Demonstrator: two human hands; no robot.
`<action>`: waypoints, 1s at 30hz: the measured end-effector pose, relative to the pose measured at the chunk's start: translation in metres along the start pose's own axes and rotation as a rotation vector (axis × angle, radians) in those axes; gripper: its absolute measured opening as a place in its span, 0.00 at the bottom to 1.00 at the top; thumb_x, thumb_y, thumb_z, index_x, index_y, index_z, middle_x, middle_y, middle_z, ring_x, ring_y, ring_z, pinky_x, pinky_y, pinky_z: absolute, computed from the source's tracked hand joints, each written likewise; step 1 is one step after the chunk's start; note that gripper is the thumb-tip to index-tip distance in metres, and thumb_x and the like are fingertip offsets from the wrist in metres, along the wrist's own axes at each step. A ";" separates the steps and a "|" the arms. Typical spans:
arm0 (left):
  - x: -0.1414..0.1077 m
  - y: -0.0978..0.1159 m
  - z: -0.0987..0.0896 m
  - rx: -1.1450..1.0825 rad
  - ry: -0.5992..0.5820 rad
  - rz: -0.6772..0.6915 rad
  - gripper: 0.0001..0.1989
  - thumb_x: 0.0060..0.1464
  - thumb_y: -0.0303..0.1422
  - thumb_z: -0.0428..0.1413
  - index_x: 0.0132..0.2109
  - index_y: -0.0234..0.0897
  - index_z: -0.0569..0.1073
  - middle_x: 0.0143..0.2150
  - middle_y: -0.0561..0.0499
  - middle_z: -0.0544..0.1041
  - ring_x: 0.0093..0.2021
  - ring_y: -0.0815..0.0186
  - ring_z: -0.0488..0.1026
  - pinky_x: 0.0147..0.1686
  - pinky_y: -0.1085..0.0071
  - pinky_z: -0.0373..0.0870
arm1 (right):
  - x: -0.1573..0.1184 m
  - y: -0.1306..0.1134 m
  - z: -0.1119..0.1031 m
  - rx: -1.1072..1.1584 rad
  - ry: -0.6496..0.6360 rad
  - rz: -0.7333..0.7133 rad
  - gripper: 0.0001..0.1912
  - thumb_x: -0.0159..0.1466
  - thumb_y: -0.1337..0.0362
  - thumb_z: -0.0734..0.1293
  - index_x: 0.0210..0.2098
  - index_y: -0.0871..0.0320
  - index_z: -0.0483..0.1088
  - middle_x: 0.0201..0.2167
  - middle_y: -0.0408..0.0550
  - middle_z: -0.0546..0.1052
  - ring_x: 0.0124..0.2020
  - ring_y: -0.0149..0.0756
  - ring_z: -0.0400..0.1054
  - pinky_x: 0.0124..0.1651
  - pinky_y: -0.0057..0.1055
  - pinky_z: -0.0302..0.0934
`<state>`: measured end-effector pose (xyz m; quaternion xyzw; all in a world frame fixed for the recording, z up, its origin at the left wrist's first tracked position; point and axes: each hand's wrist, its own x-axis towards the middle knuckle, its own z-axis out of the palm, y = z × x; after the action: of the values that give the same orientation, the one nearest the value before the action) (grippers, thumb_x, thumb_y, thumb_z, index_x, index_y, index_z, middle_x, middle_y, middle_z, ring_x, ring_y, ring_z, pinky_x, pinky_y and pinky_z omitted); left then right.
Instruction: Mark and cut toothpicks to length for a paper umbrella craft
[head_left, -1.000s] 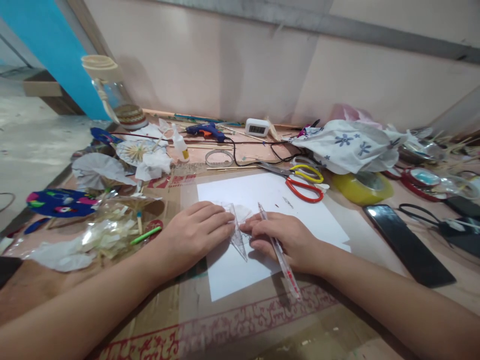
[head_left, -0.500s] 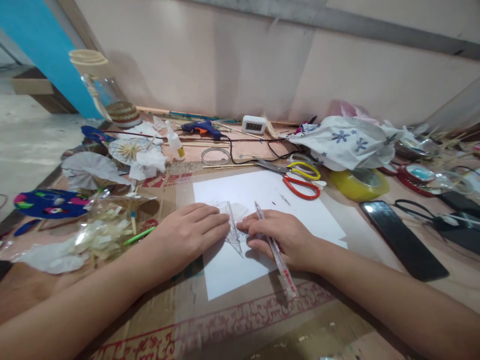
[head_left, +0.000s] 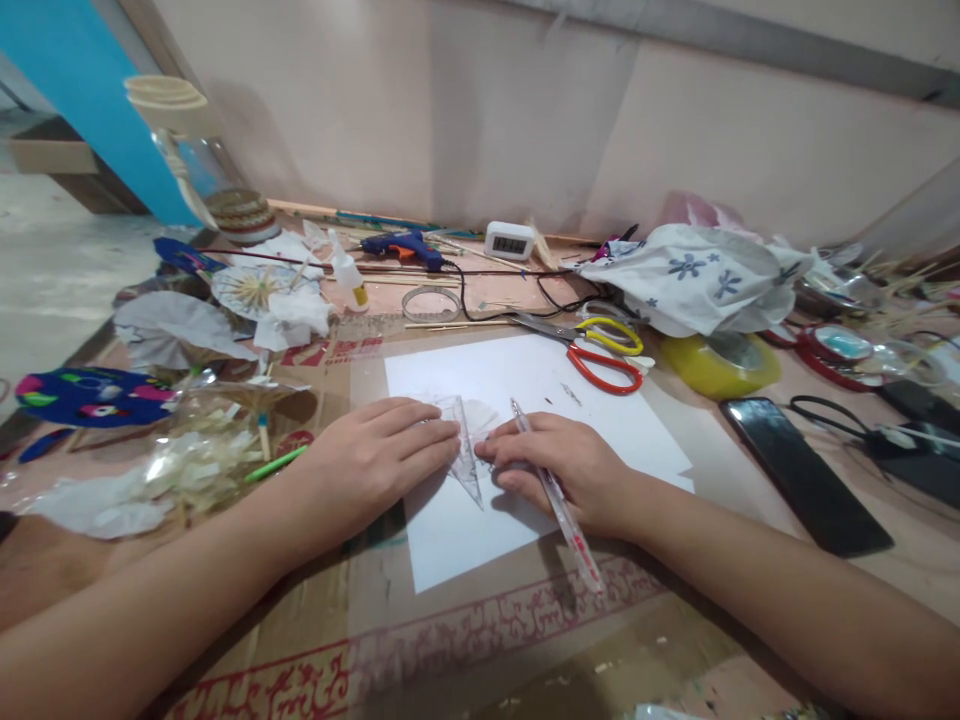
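White paper (head_left: pixel 465 550) lies on a cardboard sheet. My left hand (head_left: pixel 375 460) presses flat over a clear triangular ruler (head_left: pixel 468 465), fingers together, on the paper's left part. A thin pale round piece (head_left: pixel 491 425) shows beside the ruler, partly hidden by it and my fingers. My right hand (head_left: pixel 562 465) is just right of the ruler, with a clear pen (head_left: pixel 570 530) lodged between its fingers. The pen's tip points away, raised off the page; the fingertips come near the round piece, and whether they pinch it is unclear.
Red and yellow handled scissors (head_left: pixel 604 370), a tape roll (head_left: pixel 720 362) and a black phone (head_left: pixel 806 475) are on the right. Behind are a glue gun (head_left: pixel 401 247), a small bottle (head_left: pixel 348 275) and a white clock (head_left: pixel 510 241). Small paper umbrellas (head_left: pixel 176 325) crowd the left.
The view has shifted slightly. Both hands keep nearly the same place, with the ruler under the left and the pen in the right.
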<state>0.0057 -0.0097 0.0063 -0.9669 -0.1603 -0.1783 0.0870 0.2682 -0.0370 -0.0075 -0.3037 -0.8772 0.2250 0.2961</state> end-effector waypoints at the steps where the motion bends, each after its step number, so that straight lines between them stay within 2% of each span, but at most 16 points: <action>1: 0.000 0.000 0.000 -0.004 -0.007 -0.002 0.16 0.67 0.27 0.44 0.53 0.30 0.74 0.51 0.45 0.80 0.50 0.57 0.74 0.51 0.59 0.70 | 0.000 0.000 0.000 0.001 0.001 0.004 0.06 0.69 0.64 0.64 0.43 0.56 0.71 0.40 0.53 0.81 0.44 0.41 0.74 0.44 0.39 0.72; 7: -0.002 -0.002 0.002 -0.019 -0.011 -0.002 0.16 0.67 0.27 0.44 0.52 0.30 0.74 0.52 0.44 0.80 0.49 0.57 0.74 0.51 0.59 0.71 | -0.001 0.001 0.000 0.007 0.009 0.011 0.09 0.69 0.64 0.64 0.45 0.60 0.73 0.40 0.55 0.81 0.42 0.42 0.75 0.43 0.39 0.72; 24: -0.003 -0.002 0.004 -0.044 -0.053 -0.036 0.16 0.67 0.28 0.45 0.55 0.34 0.73 0.53 0.45 0.79 0.51 0.60 0.74 0.51 0.62 0.71 | 0.000 0.003 0.000 -0.010 0.003 0.032 0.08 0.69 0.63 0.63 0.45 0.57 0.73 0.39 0.52 0.81 0.41 0.39 0.75 0.42 0.37 0.72; 30: -0.001 -0.001 0.001 -0.010 -0.042 -0.003 0.17 0.67 0.27 0.43 0.54 0.31 0.73 0.52 0.44 0.79 0.49 0.59 0.74 0.50 0.61 0.70 | 0.000 0.002 0.000 -0.010 -0.001 0.032 0.09 0.70 0.63 0.63 0.45 0.57 0.73 0.39 0.52 0.81 0.41 0.40 0.75 0.42 0.38 0.72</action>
<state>0.0051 -0.0089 0.0051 -0.9706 -0.1628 -0.1588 0.0783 0.2690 -0.0358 -0.0086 -0.3189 -0.8735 0.2256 0.2906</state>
